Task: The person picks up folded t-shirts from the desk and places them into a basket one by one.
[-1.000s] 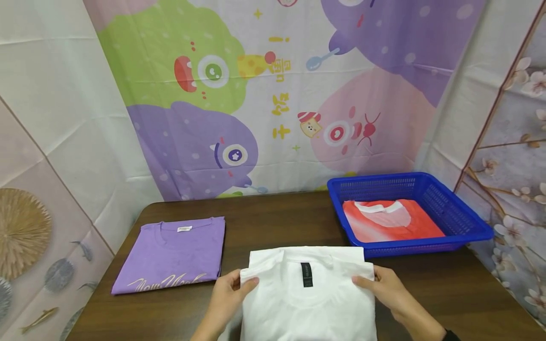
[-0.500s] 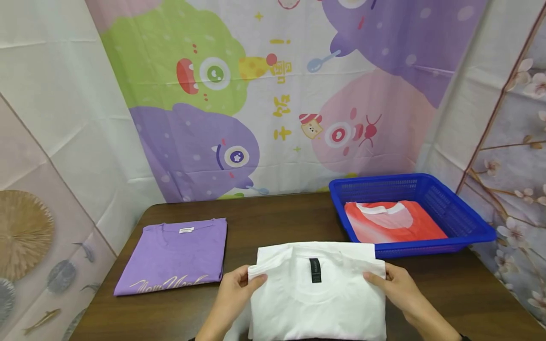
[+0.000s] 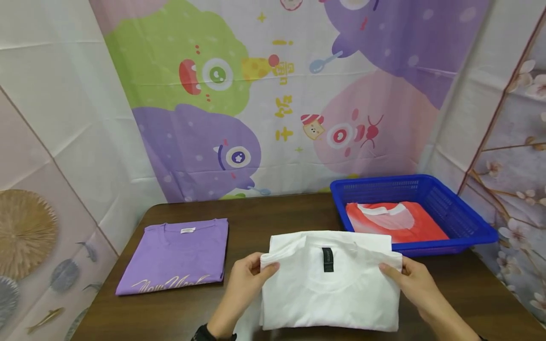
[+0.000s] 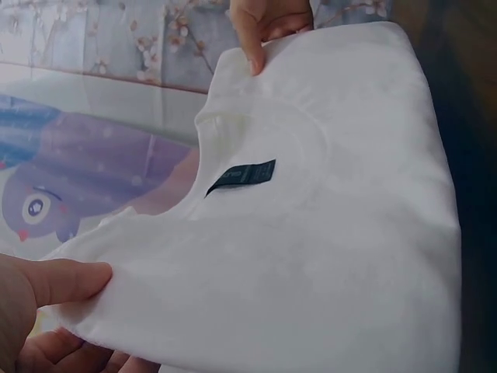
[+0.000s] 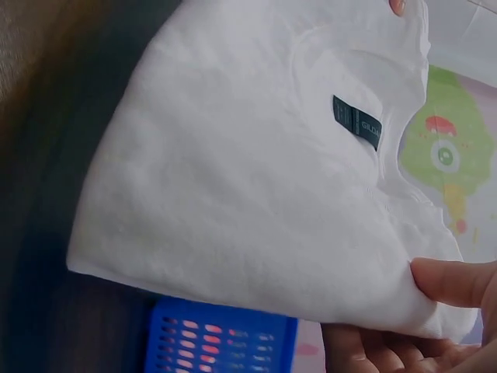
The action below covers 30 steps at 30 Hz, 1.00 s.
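A folded white T-shirt [image 3: 330, 293] with a black neck label hangs between both hands above the front of the table. My left hand [image 3: 247, 279] pinches its upper left corner, thumb on the front and fingers behind. At the opposite upper corner my right hand [image 3: 415, 284] pinches the cloth the same way. In the left wrist view the T-shirt [image 4: 311, 256] fills most of the frame, its label near the collar. The right wrist view shows the T-shirt [image 5: 225, 179] tilted, with the right thumb on its edge. Fingers behind the cloth are partly hidden.
A folded purple T-shirt [image 3: 179, 255] lies on the brown table [image 3: 273, 215] at the left. At the back right stands a blue plastic basket [image 3: 473, 232] holding a folded red and white shirt [image 3: 392, 222]. A printed cloth [image 3: 290, 180] hangs behind the table.
Both hands have moved to the right and slightly up and away, carrying the white T-shirt. Its lower edge has come into view. The purple T-shirt and basket stay put.
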Each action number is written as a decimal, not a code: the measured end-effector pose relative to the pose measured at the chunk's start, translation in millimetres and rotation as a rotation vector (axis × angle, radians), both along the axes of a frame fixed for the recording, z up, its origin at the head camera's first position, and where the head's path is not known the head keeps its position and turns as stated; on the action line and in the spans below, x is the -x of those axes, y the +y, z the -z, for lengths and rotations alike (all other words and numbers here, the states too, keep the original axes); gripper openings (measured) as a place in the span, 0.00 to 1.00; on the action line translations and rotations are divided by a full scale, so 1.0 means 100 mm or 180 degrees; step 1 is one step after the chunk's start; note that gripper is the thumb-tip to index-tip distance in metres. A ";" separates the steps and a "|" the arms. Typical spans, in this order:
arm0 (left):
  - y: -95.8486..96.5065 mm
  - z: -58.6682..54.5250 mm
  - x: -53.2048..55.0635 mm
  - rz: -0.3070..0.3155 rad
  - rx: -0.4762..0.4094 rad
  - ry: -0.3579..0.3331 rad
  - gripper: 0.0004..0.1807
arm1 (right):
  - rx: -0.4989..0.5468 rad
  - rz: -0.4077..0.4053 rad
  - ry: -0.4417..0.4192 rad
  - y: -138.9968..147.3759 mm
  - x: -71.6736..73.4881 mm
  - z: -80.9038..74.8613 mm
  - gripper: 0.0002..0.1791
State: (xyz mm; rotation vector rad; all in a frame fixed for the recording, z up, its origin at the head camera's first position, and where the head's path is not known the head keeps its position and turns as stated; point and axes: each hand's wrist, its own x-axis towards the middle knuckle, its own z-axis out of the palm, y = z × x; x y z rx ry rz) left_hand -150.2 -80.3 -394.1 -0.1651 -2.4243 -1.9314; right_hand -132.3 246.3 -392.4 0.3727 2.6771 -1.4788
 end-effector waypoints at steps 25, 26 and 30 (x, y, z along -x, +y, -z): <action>0.57 -0.32 0.29 0.0258 0.0199 0.0682 0.10 | -0.0419 0.0305 0.0697 0.61 0.11 -0.38 0.31; 0.59 -0.34 0.30 0.0274 0.0220 0.0698 0.10 | -0.0464 0.0341 0.0709 0.63 0.12 -0.40 0.31; 0.70 -0.43 0.35 0.0323 0.0257 0.0787 0.10 | -0.0627 0.0473 0.0759 0.72 0.17 -0.50 0.32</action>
